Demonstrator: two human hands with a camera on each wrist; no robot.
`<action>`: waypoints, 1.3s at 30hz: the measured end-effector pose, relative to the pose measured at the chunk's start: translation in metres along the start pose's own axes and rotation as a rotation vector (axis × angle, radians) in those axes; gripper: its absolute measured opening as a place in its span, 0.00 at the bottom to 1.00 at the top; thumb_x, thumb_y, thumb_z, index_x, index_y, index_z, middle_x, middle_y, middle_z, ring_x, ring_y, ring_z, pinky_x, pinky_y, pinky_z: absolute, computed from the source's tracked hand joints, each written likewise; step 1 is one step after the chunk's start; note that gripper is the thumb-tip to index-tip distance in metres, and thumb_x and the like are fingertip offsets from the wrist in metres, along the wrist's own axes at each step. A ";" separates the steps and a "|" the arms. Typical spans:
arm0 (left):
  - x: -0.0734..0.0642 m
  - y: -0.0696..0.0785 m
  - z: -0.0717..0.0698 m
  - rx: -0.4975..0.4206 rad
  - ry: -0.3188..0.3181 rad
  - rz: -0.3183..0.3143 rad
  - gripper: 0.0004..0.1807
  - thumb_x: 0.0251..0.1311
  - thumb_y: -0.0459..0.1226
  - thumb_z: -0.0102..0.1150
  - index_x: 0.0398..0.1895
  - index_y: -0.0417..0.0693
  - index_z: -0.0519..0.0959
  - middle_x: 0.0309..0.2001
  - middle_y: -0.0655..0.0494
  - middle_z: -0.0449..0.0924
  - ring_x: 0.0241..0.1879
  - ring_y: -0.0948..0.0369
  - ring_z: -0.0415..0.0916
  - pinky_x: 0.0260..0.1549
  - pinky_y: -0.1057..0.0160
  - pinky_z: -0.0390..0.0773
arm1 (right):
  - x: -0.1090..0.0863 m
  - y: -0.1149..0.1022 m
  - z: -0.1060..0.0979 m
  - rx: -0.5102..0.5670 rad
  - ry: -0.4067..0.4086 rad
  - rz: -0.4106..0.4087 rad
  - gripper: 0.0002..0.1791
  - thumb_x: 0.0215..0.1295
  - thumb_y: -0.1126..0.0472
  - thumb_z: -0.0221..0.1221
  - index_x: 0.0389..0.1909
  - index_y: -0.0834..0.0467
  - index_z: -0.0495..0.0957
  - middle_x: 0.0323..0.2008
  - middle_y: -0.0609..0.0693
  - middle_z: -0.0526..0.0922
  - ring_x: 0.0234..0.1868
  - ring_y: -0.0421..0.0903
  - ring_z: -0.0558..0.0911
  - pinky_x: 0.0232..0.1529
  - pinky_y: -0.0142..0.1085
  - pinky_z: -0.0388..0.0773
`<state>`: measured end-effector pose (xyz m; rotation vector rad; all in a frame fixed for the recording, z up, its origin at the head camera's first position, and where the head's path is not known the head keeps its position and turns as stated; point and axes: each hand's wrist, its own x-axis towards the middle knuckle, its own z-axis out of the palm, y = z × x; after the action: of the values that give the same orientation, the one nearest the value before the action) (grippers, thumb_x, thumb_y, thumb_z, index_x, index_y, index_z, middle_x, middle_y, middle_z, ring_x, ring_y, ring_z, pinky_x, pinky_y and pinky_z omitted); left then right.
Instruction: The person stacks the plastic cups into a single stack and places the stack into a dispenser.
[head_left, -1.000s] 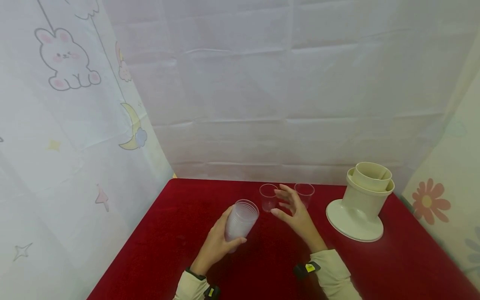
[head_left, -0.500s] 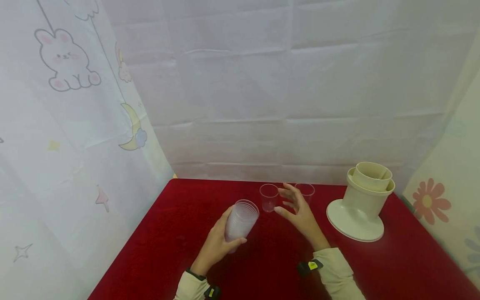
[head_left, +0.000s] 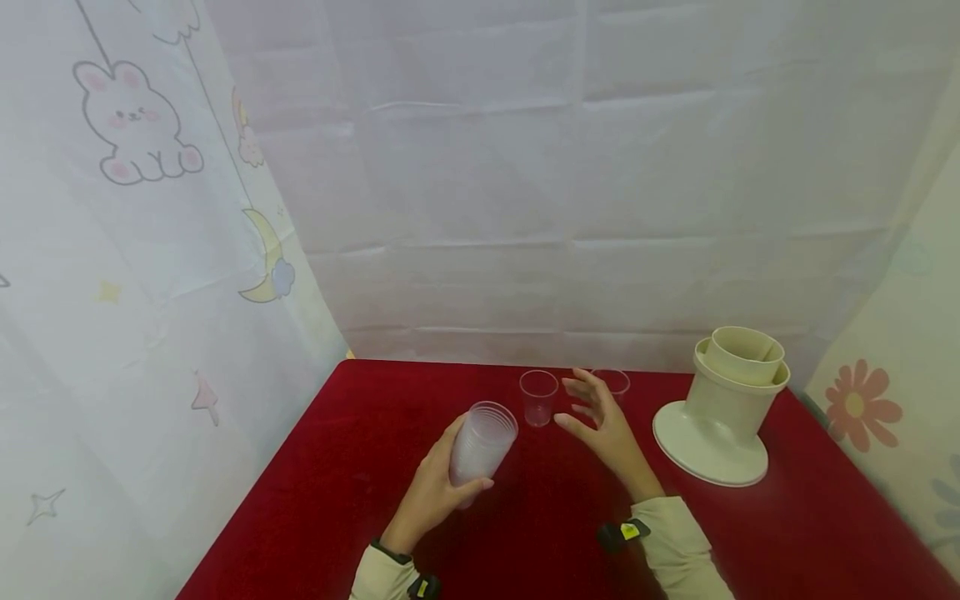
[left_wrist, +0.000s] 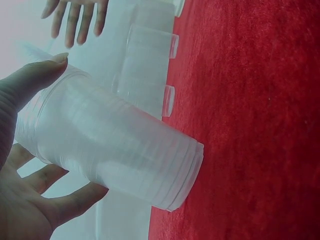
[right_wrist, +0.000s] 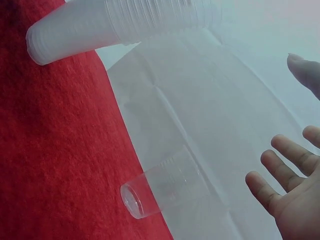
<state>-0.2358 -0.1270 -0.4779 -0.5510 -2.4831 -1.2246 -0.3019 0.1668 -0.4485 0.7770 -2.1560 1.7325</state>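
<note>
A tilted stack of nested clear plastic cups is gripped by my left hand, thumb on the near side and fingers round the far side. In the left wrist view the stack slants with its base just above the red cloth. My right hand hovers with parted, slightly bent fingers and holds nothing. Left of its fingertips, one single clear cup stands upright on the table. Another clear cup stands behind the right hand, which partly hides it. In the right wrist view one cup shows apart from the fingers.
Red cloth covers the table. At the right stands a cream plastic piece with a round flat base and nested tubes on top. A white creased curtain hangs behind the table, with printed curtains at both sides.
My right hand has drifted slightly to the right, away from the left standing cup and further in front of the other one. The left hand and the stack have stayed in place.
</note>
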 end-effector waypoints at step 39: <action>0.003 -0.002 0.000 0.003 -0.013 0.004 0.51 0.51 0.49 0.75 0.77 0.59 0.57 0.64 0.52 0.71 0.54 0.53 0.74 0.49 0.45 0.77 | 0.002 0.010 -0.016 0.015 0.055 0.054 0.40 0.65 0.67 0.64 0.74 0.54 0.58 0.67 0.61 0.69 0.67 0.59 0.68 0.60 0.34 0.73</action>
<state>-0.2390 -0.1273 -0.4780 -0.5643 -2.4930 -1.2197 -0.3106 0.1827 -0.4520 0.6727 -2.1490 1.7769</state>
